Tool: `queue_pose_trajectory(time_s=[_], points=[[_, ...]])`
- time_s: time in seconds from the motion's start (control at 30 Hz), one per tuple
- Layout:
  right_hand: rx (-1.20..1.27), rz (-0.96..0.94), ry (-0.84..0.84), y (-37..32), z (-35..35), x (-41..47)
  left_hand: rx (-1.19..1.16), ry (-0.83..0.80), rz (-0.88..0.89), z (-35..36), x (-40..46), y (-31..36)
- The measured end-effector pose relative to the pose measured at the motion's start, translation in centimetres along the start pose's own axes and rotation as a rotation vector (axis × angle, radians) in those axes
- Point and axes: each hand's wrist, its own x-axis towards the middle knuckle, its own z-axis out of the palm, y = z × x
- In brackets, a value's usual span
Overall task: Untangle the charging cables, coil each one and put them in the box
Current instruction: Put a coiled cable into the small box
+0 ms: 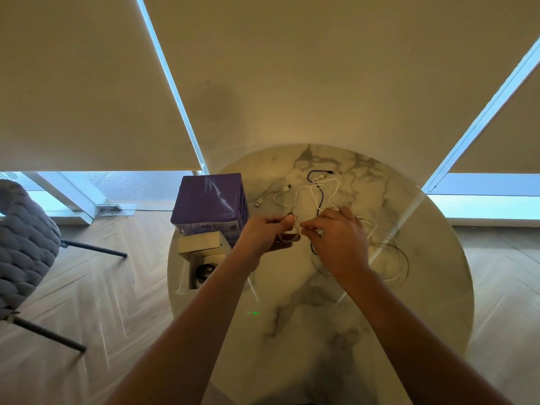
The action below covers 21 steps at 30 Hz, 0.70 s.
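One dark coil already sits in the open box point(200, 267), at the table's point(380, 331) left edge, so you look to have a single cable done and the rest still ahead of you. Your left hand point(263, 232) pinches a small loop of white cable point(295, 197) over the middle of the table, and your right hand point(339, 238), fingers curled, pinches the same cable just beside it; my guess is you are starting its coil or picking at a knot, I cannot tell which. Beyond your hands, toward the far side of the table, the white cable wanders in loose curves and crosses a black cable point(320, 200). More thin white loops lie toward the table's right side; whether they are a separate cable I cannot tell.

The cables are thin, round and limp, with small metal plugs at the ends. The table is round, glossy, white marble with grey veins. The box is pale cardboard with its lid flipped back, and a shiny purple box point(209, 200) stands behind it.
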Motion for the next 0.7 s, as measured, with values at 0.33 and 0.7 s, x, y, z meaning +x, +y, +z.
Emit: queue_pose_trajectory(time_s=[0.33,0.7], points=[[0.538,0.354,-0.281,-0.8,-0.5,0.6,0.051,-0.095,0.0,0.3,-0.3,0.0],[1.164,0.73,-0.549,-0.6,-0.4,0.5,0.2,0.067,0.079,0.0,-0.1,0.3]])
